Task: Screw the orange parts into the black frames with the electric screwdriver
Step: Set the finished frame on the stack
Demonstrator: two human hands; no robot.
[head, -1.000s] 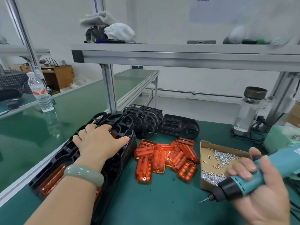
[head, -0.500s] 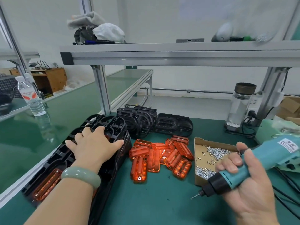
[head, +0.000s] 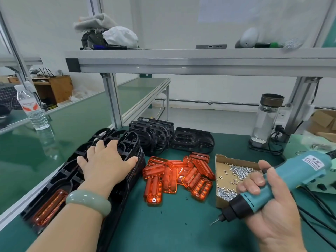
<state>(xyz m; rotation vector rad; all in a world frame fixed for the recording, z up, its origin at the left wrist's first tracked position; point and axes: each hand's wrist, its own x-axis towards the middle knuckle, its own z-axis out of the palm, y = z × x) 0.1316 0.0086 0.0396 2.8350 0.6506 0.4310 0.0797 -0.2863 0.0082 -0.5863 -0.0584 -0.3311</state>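
a: where is the left hand [head: 105, 164]?
b: lying flat on top of the stack of black frames [head: 72, 176]. its fingers are straight and spread, pressing down and gripping nothing. a green bangle [head: 89, 199] sits on that wrist.

a: and the right hand [head: 269, 202]?
b: its fingers are curled tight round the electric screwdriver [head: 283, 180]. the teal body runs up and away past the knuckles. the black nose and bit [head: 213, 222] stick out below the little finger and point down over the green mat [head: 172, 230].

a: the orange parts?
b: a loose pile of orange parts [head: 178, 171] lies on the mat between the two hands, just beside the left thumb. one seated orange part [head: 49, 208] shows in a frame back beside the left wrist.

a: screws?
b: the silver screws [head: 240, 170] are scattered in an open cardboard box [head: 221, 160], just beyond the right fingers.

a: what's past the left fingertips?
b: more upright frames [head: 152, 135] stand on edge there, with one flat frame [head: 192, 140] beside them. well beyond the right knuckles stands a glass bottle [head: 267, 119] with a dark lid.
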